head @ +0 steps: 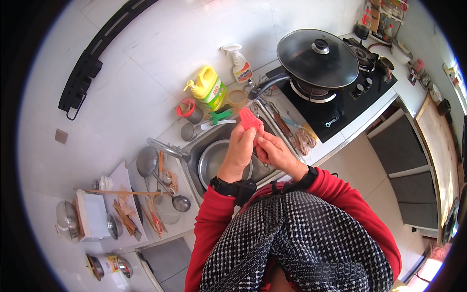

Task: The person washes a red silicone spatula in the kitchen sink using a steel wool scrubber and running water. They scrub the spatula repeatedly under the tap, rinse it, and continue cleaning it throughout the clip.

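Observation:
Above the stainless steel sink (193, 175), both hands are on a red basting brush (249, 119) that looks like silicone, its bristles pointing away from me. My left hand (239, 149) grips it just below the bristles, thumb on top. My right hand (275, 151) closes its fingers on the lower part, which is mostly hidden by the fingers. Under my hands a round metal basin (208, 164) sits in the sink. The metal faucet (168, 149) reaches over the sink from the left. A green tool (220, 116) and a white-handled tool (217, 124) lie at the sink's far edge.
A lidded wok (317, 62) stands on the black gas hob (330, 116), its handle reaching toward the sink. A yellow detergent bottle (211, 89) and a spray bottle (240, 67) stand by the wall. Ladles (181, 203) and chopsticks (150, 215) lie left of the sink; a crumpled cloth (304, 141) lies right.

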{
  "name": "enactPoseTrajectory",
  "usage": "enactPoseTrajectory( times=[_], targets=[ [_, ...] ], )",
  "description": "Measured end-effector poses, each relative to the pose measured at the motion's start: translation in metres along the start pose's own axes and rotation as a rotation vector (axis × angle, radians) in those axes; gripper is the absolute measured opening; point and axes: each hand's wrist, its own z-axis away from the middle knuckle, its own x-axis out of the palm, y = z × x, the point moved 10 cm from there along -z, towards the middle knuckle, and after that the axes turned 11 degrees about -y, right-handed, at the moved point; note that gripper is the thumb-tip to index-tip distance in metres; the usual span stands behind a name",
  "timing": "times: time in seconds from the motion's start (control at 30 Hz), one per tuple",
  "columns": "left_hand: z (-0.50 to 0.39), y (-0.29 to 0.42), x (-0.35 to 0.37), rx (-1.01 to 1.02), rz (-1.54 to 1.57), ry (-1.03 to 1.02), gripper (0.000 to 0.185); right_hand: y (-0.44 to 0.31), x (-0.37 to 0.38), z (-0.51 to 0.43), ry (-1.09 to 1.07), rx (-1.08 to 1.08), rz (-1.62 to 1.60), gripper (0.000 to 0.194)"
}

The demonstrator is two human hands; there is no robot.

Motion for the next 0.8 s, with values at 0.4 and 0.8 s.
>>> enactPoseTrajectory(
  times=[0.4,0.8],
  targets=[
    [0.003,0.002,0.003,-0.004,0.094,0.021,0.025,-0.005,0.005,0.001,-0.004,-0.014,-0.089,0.022],
    [0.008,0.007,0.01,-0.01,-0.03,-0.071,0.027,-0.005,0.002,0.001,-0.033,-0.031,-0.173,0.025]
  ],
)
